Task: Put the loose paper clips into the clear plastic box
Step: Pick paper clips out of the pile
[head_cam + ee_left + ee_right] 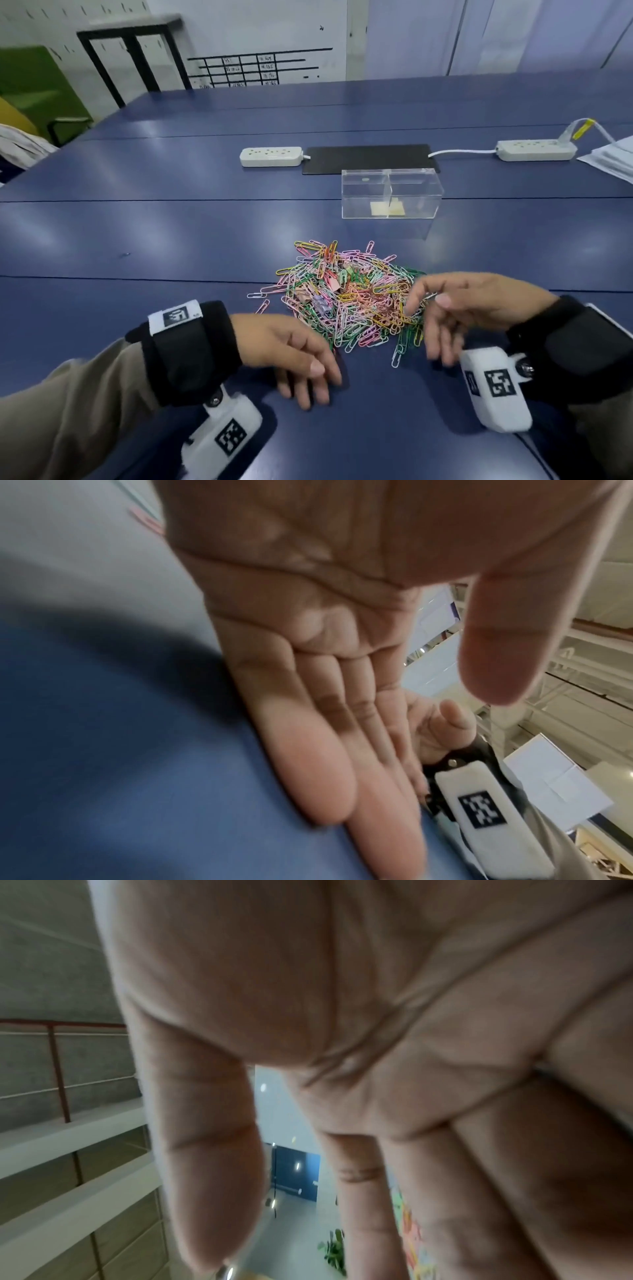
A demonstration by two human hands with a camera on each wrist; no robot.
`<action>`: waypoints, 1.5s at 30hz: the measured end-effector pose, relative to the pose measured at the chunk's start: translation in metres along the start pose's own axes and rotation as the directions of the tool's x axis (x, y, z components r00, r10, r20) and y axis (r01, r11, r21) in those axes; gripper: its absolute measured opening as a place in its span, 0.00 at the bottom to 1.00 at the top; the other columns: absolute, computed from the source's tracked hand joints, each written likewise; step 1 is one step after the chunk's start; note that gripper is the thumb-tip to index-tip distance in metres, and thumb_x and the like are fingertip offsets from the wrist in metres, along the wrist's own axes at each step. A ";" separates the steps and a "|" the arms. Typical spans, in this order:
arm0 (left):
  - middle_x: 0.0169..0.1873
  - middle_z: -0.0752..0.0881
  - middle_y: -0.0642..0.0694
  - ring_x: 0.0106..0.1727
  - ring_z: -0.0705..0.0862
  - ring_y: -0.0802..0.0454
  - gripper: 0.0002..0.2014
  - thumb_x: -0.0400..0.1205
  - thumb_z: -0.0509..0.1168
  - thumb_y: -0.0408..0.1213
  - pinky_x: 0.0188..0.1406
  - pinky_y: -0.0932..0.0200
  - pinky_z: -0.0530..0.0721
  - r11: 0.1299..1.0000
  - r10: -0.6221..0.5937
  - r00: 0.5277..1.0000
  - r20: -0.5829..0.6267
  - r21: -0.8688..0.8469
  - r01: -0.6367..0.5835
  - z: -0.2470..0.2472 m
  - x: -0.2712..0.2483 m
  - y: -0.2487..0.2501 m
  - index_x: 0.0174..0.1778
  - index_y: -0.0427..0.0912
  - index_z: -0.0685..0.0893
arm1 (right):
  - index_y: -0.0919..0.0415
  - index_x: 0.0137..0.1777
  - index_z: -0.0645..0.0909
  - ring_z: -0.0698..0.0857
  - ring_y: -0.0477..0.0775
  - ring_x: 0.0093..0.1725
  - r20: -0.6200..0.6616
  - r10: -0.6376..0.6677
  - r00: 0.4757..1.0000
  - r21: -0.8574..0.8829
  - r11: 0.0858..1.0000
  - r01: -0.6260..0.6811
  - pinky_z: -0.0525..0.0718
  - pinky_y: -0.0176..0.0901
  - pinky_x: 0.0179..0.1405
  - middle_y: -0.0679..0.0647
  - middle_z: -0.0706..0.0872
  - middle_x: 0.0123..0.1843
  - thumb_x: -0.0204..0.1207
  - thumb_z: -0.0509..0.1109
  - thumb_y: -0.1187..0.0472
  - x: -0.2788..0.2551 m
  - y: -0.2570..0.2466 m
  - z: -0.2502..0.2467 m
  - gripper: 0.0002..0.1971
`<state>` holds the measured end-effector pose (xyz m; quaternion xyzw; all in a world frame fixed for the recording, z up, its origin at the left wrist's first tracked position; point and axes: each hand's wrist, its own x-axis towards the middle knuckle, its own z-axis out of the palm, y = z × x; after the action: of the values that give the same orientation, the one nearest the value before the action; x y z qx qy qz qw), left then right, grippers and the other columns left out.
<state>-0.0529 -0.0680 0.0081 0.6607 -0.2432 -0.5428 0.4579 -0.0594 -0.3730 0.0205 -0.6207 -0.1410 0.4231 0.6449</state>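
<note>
A heap of colourful paper clips (346,298) lies on the blue table (137,233), with a few strays at its left and front edges. Beyond it stands the clear plastic box (390,193), split by a divider, with no clips visible inside. My left hand (308,373) rests on the table just left of and nearer than the heap, fingers relaxed and holding nothing; the left wrist view shows its palm (325,710) flat and empty. My right hand (431,315) hovers at the heap's right edge with spread fingers touching the clips. Its palm (359,1110) is empty.
Behind the box lie a black mat (370,158) and two white power strips (270,156) (536,150) joined by a cable. White papers (613,161) sit at the far right. A green chair (37,89) and a black-framed stand (137,58) are off the table's left.
</note>
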 end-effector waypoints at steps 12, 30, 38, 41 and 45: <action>0.43 0.90 0.49 0.41 0.87 0.50 0.14 0.74 0.64 0.48 0.41 0.62 0.83 0.971 0.239 0.951 -0.195 0.039 -0.236 -0.033 -0.004 0.026 0.52 0.47 0.83 | 0.60 0.54 0.79 0.84 0.55 0.36 -0.243 -0.201 0.949 -0.111 0.978 0.179 0.82 0.39 0.28 0.62 0.87 0.44 0.66 0.77 0.55 0.035 -0.020 0.006 0.19; 0.33 0.76 0.50 0.31 0.76 0.56 0.15 0.71 0.66 0.42 0.28 0.71 0.74 0.974 0.223 0.825 -0.519 0.142 -0.175 -0.051 0.022 0.018 0.53 0.44 0.82 | 0.54 0.43 0.76 0.74 0.47 0.36 -0.321 -0.152 0.935 -0.922 0.276 -0.271 0.68 0.34 0.31 0.45 0.76 0.35 0.72 0.70 0.63 0.115 -0.069 0.022 0.05; 0.33 0.78 0.52 0.29 0.76 0.67 0.08 0.78 0.66 0.36 0.32 0.72 0.77 0.957 0.288 0.694 -0.659 0.186 -0.220 -0.049 0.031 0.030 0.51 0.40 0.82 | 0.60 0.38 0.78 0.77 0.42 0.27 -0.446 -0.333 0.831 -0.522 0.851 0.061 0.77 0.35 0.27 0.49 0.79 0.29 0.74 0.69 0.68 0.083 -0.061 0.010 0.06; 0.37 0.79 0.50 0.37 0.76 0.52 0.08 0.76 0.68 0.38 0.44 0.58 0.77 0.948 0.317 0.670 -0.671 0.200 -0.248 -0.047 0.034 0.037 0.50 0.51 0.81 | 0.61 0.38 0.78 0.79 0.43 0.28 -0.446 -0.341 0.828 -0.364 0.914 0.181 0.78 0.38 0.28 0.53 0.79 0.31 0.74 0.69 0.69 0.081 -0.056 0.012 0.05; 0.32 0.79 0.50 0.32 0.79 0.53 0.15 0.76 0.68 0.35 0.39 0.57 0.80 0.920 0.379 0.663 -0.646 0.189 -0.343 -0.041 0.041 0.044 0.55 0.55 0.77 | 0.61 0.35 0.79 0.77 0.44 0.28 -0.465 -0.358 0.809 -0.315 0.922 0.227 0.76 0.36 0.25 0.52 0.80 0.30 0.73 0.69 0.69 0.086 -0.052 0.016 0.07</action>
<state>0.0047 -0.1076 0.0255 0.7608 -0.2016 -0.1603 0.5956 0.0003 -0.2936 0.0417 -0.7560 -0.1092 0.1159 0.6349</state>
